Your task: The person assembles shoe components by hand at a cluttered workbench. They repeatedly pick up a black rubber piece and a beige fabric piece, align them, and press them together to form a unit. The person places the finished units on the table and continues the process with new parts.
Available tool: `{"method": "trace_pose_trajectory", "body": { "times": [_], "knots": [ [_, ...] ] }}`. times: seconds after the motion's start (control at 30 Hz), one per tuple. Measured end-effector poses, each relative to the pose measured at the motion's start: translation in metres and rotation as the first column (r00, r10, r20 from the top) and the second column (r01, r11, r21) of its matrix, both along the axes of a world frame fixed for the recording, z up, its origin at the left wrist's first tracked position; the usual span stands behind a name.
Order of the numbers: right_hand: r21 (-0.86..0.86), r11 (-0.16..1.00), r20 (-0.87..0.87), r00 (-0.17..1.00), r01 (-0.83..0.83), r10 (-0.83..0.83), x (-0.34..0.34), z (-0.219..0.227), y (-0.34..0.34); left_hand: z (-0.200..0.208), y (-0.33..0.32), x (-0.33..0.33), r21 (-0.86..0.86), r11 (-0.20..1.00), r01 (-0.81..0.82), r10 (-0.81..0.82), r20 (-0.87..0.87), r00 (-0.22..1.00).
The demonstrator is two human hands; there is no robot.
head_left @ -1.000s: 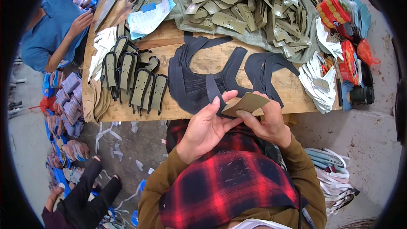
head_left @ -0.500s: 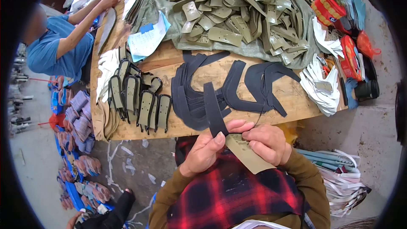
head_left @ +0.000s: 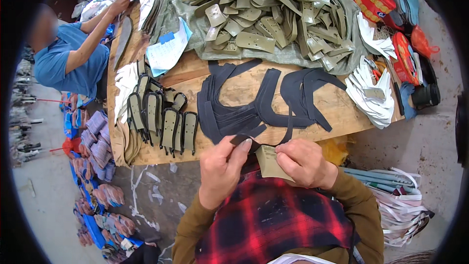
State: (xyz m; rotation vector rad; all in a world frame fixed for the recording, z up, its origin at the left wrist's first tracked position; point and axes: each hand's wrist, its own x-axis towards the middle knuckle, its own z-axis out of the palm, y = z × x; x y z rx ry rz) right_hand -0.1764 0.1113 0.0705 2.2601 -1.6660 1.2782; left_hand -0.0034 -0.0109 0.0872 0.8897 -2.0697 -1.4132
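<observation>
Close to my body, just off the table's front edge, my left hand [head_left: 222, 168] pinches a dark fabric strip [head_left: 289, 129] between thumb and fingers. My right hand [head_left: 307, 164] grips an olive plastic plate [head_left: 268, 163] with holes in it, fingers closed over its right edge. The strip runs along the plate's top edge from one hand to the other, then rises above my right hand toward the table. Whether it is fastened to the plate, I cannot tell. Beyond my hands lie cut pieces of dark fabric [head_left: 220, 117] in overlapping stacks.
A big heap of olive plates [head_left: 273, 19] lies on a green sheet at the back. Dark-edged olive plates [head_left: 171, 127] stand at the left, white pieces [head_left: 371, 93] at the right. A person in a blue shirt [head_left: 73, 61] works at the far left.
The strip has swung from standing upright at my left hand to stretching across the plate's top edge. My left hand has moved slightly left; the plate is now tilted more upright.
</observation>
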Motion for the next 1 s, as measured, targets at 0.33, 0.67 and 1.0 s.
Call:
{"method": "trace_pose_trajectory", "body": {
  "times": [0.33, 0.67, 1.0],
  "knots": [
    [0.046, 0.995, -0.014, 0.996, 0.094, -0.093, 0.012, -0.013, 0.0, 0.019, 0.016, 0.002, -0.37, 0.924, 0.093, -0.095, 0.014, 0.995],
    [0.103, 0.983, -0.009, 0.989, 0.151, -0.15, 0.018, -0.017, 0.001, 0.017, 0.018, 0.004, -0.374, 0.919, 0.123, -0.127, 0.014, 0.992],
    [0.279, 0.954, 0.181, 0.97, 0.107, -0.161, 0.016, 0.0, 0.0, 0.004, 0.005, 0.003, 0.109, 0.963, 0.247, -0.215, -0.243, 0.946]
  ]
}}
